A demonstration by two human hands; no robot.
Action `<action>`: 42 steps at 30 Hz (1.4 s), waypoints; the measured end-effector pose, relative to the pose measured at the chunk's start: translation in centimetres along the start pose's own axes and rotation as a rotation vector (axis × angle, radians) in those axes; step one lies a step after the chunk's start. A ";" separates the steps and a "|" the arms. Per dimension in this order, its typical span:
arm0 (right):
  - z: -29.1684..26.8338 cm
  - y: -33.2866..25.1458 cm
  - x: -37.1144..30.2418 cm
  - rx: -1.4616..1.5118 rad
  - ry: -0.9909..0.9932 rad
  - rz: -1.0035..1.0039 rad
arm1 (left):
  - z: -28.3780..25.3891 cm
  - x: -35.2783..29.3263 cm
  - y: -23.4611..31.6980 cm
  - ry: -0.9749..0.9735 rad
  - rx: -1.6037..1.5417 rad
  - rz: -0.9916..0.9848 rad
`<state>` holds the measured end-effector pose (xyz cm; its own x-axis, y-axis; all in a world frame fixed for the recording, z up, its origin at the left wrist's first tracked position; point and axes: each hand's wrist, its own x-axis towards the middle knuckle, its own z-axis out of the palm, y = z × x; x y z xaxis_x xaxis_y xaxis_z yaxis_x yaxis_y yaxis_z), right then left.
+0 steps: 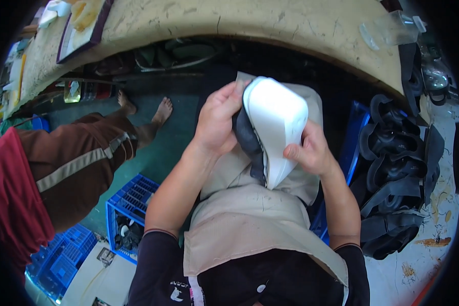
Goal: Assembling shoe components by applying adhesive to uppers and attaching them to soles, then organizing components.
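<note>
Just off the worktop [270, 18]'s near edge, over the apron [255, 209], the white shoe last [278, 109] lies lengthwise toward that edge, left fingers [229, 100] pinching the black upper [247, 141] at its far end, right fingers [294, 152] clasping the last's right side.

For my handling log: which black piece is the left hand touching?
The black piece against the white form, at the left hand; the other black pieces lie untouched at right.

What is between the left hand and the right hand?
The head view shows a white form and dark material between left hand and right hand.
</note>
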<state>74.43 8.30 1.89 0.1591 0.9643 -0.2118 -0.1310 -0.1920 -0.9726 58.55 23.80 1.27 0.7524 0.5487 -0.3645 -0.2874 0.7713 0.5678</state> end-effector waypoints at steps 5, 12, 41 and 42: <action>-0.1 -2.8 -0.1 -0.053 -0.052 0.026 | 0.6 -0.5 0.6 0.045 0.103 0.017; -0.2 -5.9 -0.9 -0.145 -0.078 -0.002 | 1.7 -1.3 1.2 -0.028 0.070 0.076; 0.0 1.0 0.4 0.298 -0.089 0.199 | -1.6 -3.9 -2.0 -0.171 0.630 0.043; 0.3 0.9 0.4 0.285 -0.064 0.191 | -1.3 -3.8 -2.2 -0.162 0.605 0.043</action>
<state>74.11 8.60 0.97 0.0447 0.9272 -0.3719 -0.4220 -0.3199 -0.8483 55.61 20.44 0.43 0.8413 0.4830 -0.2428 0.0313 0.4048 0.9139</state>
